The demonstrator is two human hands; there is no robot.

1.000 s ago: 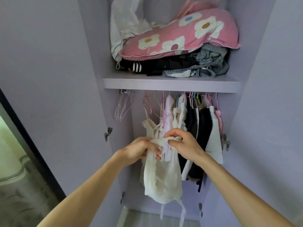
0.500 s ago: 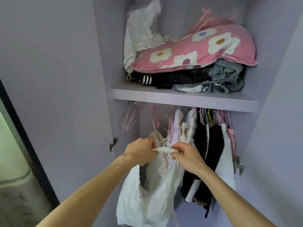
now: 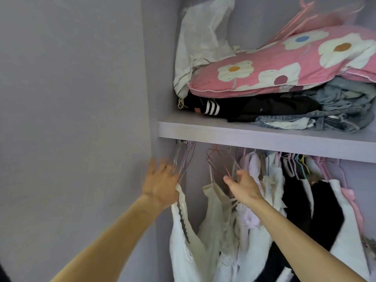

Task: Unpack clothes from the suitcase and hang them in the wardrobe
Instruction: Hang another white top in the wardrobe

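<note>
My left hand [image 3: 160, 183] is raised at the wardrobe's left side. A white garment [image 3: 184, 237] with dark trim hangs from under its palm, held there, while its straight fingers touch a bunch of empty wire hangers [image 3: 182, 159] on the rail. My right hand [image 3: 243, 185] is up among the hangers, above a hanging cream top [image 3: 215, 212]. Its fingers are loosely curled and its thumb is apart from them beside a red wire hanger [image 3: 214, 159]; I see nothing held in it. No suitcase is in view.
The rail under the shelf [image 3: 264, 137] is crowded to the right with white, black and pink clothes [image 3: 317, 210]. On the shelf lie a pink flowered pillow [image 3: 284, 64], folded dark clothes and jeans [image 3: 335, 110]. The wardrobe's lilac side wall [image 3: 81, 98] is close on my left.
Both hands rose from chest height to the rail. My right hand let go of the white garment, which now hangs from my left hand alone. The view tilted up and closer.
</note>
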